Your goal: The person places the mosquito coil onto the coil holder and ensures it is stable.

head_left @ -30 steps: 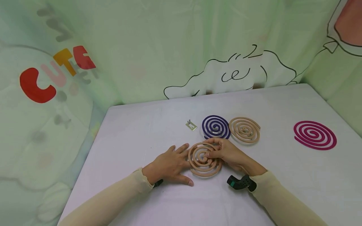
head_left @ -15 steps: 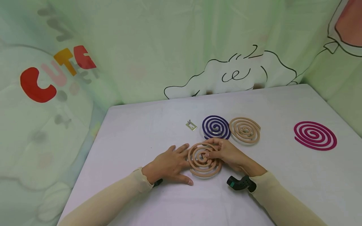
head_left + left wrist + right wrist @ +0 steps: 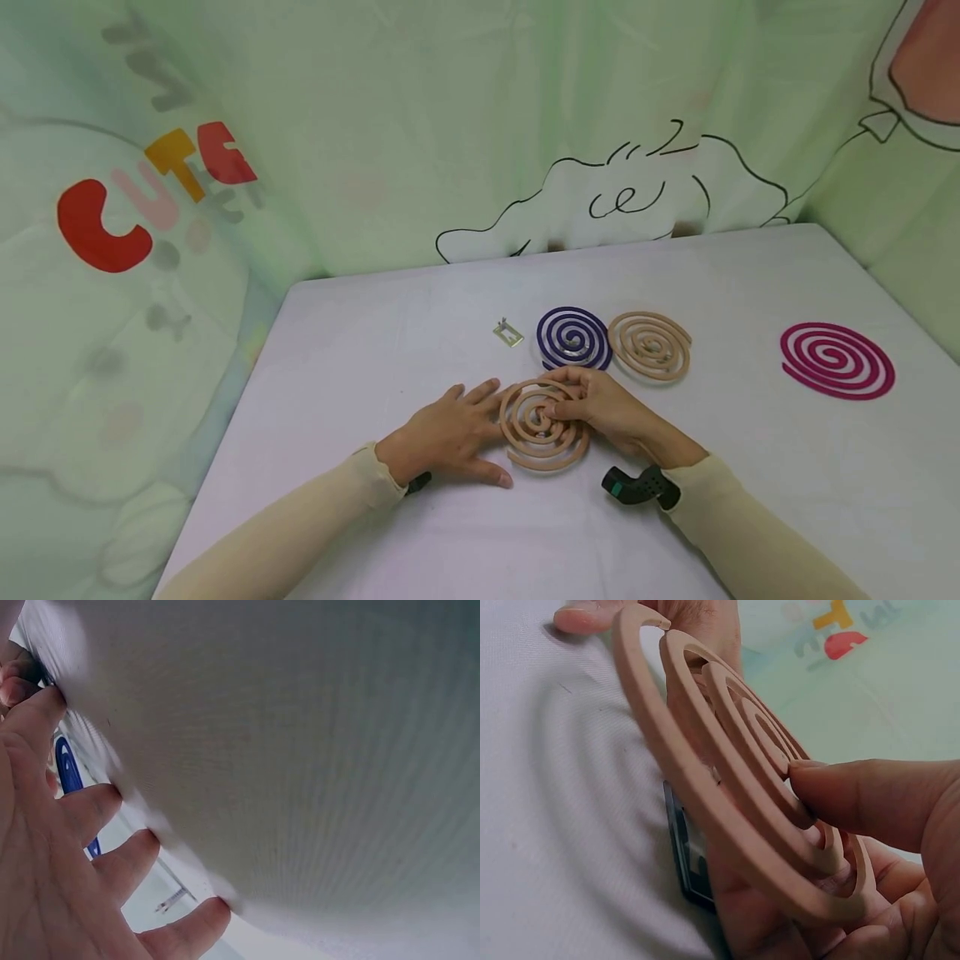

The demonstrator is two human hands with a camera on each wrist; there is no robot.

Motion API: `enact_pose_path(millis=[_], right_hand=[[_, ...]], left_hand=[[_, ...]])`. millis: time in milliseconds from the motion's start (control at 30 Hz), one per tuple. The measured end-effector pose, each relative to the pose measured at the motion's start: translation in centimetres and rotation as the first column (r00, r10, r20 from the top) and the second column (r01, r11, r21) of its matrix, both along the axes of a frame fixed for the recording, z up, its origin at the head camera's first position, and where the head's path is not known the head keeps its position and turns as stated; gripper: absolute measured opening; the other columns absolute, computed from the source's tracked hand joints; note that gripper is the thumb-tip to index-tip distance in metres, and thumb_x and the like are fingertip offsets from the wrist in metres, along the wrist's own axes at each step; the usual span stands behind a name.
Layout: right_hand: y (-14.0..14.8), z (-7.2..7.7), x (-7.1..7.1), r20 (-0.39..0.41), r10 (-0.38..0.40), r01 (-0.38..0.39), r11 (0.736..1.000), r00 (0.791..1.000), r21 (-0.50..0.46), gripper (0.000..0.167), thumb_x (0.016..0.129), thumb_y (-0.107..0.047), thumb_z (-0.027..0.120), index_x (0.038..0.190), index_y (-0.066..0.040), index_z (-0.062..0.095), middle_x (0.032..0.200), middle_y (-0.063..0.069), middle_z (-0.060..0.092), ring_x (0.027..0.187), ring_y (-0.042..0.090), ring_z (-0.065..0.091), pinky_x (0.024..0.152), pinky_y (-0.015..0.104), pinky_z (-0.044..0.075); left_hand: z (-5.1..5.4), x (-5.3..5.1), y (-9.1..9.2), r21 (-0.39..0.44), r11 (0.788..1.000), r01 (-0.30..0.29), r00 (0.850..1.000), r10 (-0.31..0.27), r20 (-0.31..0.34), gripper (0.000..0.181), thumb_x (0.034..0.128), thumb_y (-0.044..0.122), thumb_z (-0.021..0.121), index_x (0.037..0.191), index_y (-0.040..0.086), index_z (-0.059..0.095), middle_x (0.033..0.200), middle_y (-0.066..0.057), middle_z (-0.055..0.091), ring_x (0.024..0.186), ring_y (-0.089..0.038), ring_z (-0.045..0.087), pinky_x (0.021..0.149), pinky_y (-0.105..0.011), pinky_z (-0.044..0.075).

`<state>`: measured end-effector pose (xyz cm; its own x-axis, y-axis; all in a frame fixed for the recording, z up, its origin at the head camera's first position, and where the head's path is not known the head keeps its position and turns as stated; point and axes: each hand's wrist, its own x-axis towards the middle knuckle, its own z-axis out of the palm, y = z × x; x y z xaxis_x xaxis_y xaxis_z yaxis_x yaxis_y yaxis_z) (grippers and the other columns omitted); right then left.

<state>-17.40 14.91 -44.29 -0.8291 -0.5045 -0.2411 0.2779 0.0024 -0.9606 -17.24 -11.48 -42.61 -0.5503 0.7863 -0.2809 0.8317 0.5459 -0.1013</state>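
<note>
My right hand [image 3: 611,410] pinches a tan mosquito coil [image 3: 669,744] near its centre, thumb on the upper face and fingers behind. In the right wrist view the coil is tilted above the cloth and casts a ringed shadow. Below it shows a dark-edged rectangular piece [image 3: 681,847]; what it is I cannot tell. My left hand [image 3: 450,437] lies with spread fingers on the table, left of the coil, and the coil partly covers its fingertips. In the left wrist view those fingers [image 3: 127,862] touch the cloth.
Behind the hands lie a dark blue coil [image 3: 573,337] and a second tan coil [image 3: 651,346], touching or nearly so, with metal glinting under both. A small metal stand [image 3: 497,332] lies left of them. A magenta coil [image 3: 832,357] is far right on the white table [image 3: 352,350].
</note>
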Motion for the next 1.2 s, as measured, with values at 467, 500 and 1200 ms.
enact_pose_path(millis=[467, 500, 1200], right_hand=[[-0.02, -0.15, -0.19, -0.009, 0.004, -0.004, 1.000, 1.000, 0.000, 0.055, 0.098, 0.002, 0.067, 0.143, 0.016, 0.039, 0.087, 0.006, 0.072, 0.065, 0.012, 0.069, 0.061, 0.025, 0.058], [-0.03, -0.13, -0.18, -0.009, 0.001, -0.001, 1.000, 1.000, 0.002, 0.055, 0.098, 0.002, 0.067, 0.143, 0.016, 0.039, 0.087, 0.006, 0.072, 0.065, 0.012, 0.068, 0.061, 0.025, 0.058], [-0.18, -0.19, 0.04, -0.020, -0.027, 0.027, 1.000, 0.999, 0.011, 0.056, 0.097, 0.003, 0.065, 0.145, 0.015, 0.038, 0.082, 0.008, 0.072, 0.062, 0.012, 0.068, 0.057, 0.024, 0.056]], left_hand=[[-0.19, 0.42, -0.02, 0.017, 1.000, -0.013, 0.998, 0.012, 0.062, 0.089, 0.0902, 0.082, 0.052, 0.165, 0.041, 0.026, 0.173, -0.003, 0.023, 0.160, -0.031, 0.017, 0.118, -0.063, 0.032], [-0.17, 0.43, 0.01, 0.016, 1.000, -0.015, 0.998, 0.014, 0.065, 0.088, 0.0905, 0.082, 0.052, 0.165, 0.041, 0.027, 0.173, -0.003, 0.022, 0.160, -0.031, 0.016, 0.118, -0.063, 0.032], [0.04, 0.49, -0.01, 0.031, 0.999, -0.010, 0.997, 0.007, 0.078, 0.086, 0.0917, 0.080, 0.051, 0.164, 0.039, 0.031, 0.173, -0.005, 0.022, 0.160, -0.031, 0.017, 0.118, -0.063, 0.033]])
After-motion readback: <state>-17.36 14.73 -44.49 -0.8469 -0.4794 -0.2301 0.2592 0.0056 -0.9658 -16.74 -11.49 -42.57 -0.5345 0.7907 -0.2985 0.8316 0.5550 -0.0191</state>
